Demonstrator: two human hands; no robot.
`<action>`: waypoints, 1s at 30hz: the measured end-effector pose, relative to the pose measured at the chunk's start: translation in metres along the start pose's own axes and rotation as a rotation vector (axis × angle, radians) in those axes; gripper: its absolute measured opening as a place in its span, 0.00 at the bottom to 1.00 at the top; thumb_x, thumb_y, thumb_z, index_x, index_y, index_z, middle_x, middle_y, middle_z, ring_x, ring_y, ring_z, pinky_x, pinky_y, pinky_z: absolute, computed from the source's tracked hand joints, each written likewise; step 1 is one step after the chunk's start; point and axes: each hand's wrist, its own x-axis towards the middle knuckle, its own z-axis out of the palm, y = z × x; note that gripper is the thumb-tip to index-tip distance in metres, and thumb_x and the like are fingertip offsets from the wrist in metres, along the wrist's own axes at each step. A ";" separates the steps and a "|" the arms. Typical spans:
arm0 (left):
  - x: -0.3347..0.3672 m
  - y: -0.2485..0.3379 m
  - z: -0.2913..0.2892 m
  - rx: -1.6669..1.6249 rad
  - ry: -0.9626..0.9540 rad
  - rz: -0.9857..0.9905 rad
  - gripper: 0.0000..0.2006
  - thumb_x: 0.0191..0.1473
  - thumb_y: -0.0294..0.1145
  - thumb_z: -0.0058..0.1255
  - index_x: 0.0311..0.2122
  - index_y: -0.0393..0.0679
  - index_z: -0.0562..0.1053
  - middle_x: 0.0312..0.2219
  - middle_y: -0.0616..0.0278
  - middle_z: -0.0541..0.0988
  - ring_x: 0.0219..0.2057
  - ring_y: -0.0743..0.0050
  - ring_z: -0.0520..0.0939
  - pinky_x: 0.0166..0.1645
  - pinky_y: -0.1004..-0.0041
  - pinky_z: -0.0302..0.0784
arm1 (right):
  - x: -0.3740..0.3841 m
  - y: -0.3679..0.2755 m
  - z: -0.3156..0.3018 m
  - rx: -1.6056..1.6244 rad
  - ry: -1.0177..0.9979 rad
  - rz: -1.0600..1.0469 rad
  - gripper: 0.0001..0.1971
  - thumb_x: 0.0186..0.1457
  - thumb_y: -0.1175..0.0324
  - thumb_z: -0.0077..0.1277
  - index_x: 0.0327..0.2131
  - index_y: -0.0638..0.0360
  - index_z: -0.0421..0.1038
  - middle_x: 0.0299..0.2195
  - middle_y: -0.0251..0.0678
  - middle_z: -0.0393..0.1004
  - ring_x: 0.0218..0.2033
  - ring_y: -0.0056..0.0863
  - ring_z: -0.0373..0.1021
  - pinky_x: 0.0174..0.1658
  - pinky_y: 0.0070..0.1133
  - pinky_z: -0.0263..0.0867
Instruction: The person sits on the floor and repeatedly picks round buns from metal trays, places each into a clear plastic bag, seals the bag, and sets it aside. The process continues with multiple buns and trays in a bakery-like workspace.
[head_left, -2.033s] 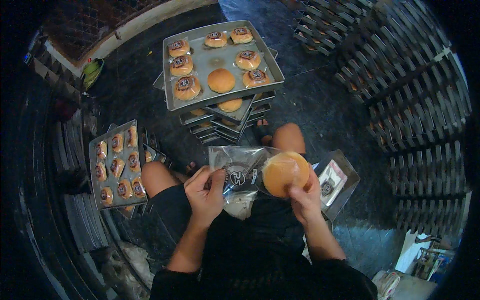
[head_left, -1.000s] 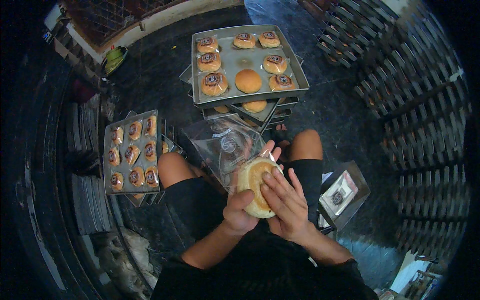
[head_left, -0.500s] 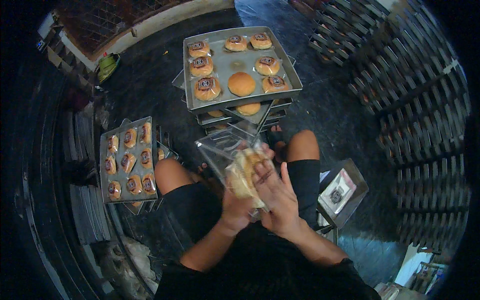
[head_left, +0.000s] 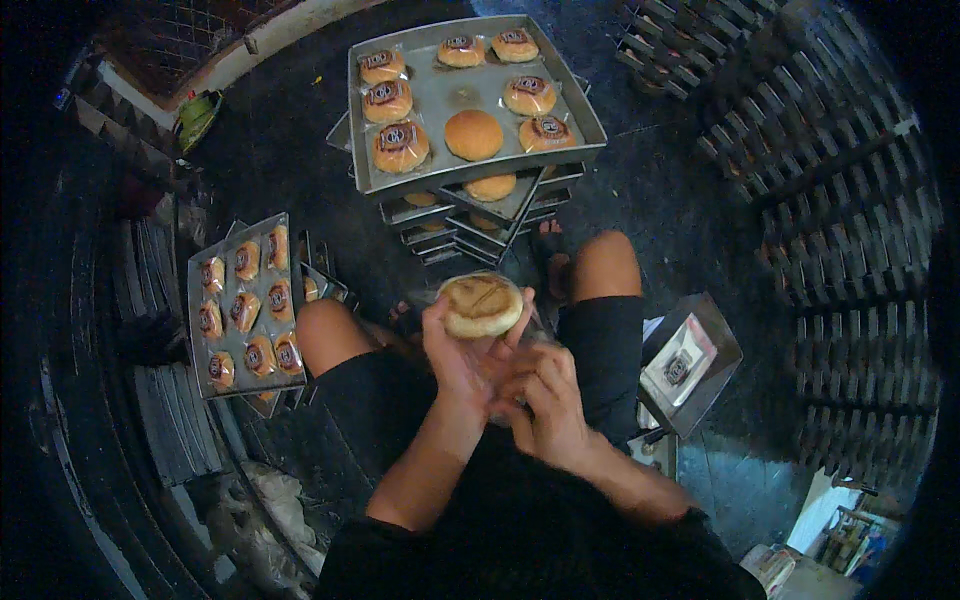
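My left hand (head_left: 462,352) holds up a round golden bun (head_left: 481,304) that sits inside a clear plastic bag, above my lap. My right hand (head_left: 547,398) is just below it, fingers closed on the loose lower end of the bag (head_left: 515,362). Ahead of my knees a metal tray (head_left: 570,105) tops a stack of trays and carries several wrapped buns and one bare bun (head_left: 473,134). I sit with bare knees apart.
A second tray (head_left: 197,330) of several wrapped buns rests to my left. A small stack of clear printed bags (head_left: 685,363) lies on a metal box at my right. Dark slatted crates (head_left: 830,210) fill the right side; a wall edge runs upper left.
The bun, bare in my right hand beside the open bag, has been slid into the bag. Both hands came together, and the bagged bun is now upright in my left hand.
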 end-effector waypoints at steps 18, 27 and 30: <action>0.015 -0.073 0.011 1.417 -0.455 0.821 0.13 0.54 0.22 0.64 0.46 0.38 0.82 0.44 0.53 0.85 0.50 0.57 0.84 0.55 0.65 0.77 | -0.058 0.051 -0.072 0.261 0.922 0.505 0.10 0.65 0.82 0.51 0.47 0.71 0.79 0.45 0.48 0.82 0.28 0.20 0.77 0.32 0.17 0.74; 0.014 -0.069 -0.002 1.091 -0.087 0.396 0.05 0.62 0.27 0.63 0.38 0.38 0.79 0.34 0.67 0.83 0.38 0.80 0.80 0.47 0.74 0.75 | -0.072 0.048 -0.086 0.462 0.920 0.825 0.07 0.62 0.71 0.63 0.37 0.64 0.78 0.28 0.33 0.81 0.20 0.14 0.69 0.23 0.14 0.67; 0.026 -0.062 0.006 1.023 -0.100 0.289 0.04 0.62 0.25 0.62 0.38 0.38 0.79 0.35 0.66 0.83 0.37 0.81 0.80 0.47 0.74 0.75 | -0.061 0.044 -0.096 0.502 0.929 0.840 0.08 0.63 0.71 0.62 0.34 0.65 0.75 0.25 0.32 0.79 0.18 0.14 0.68 0.23 0.15 0.68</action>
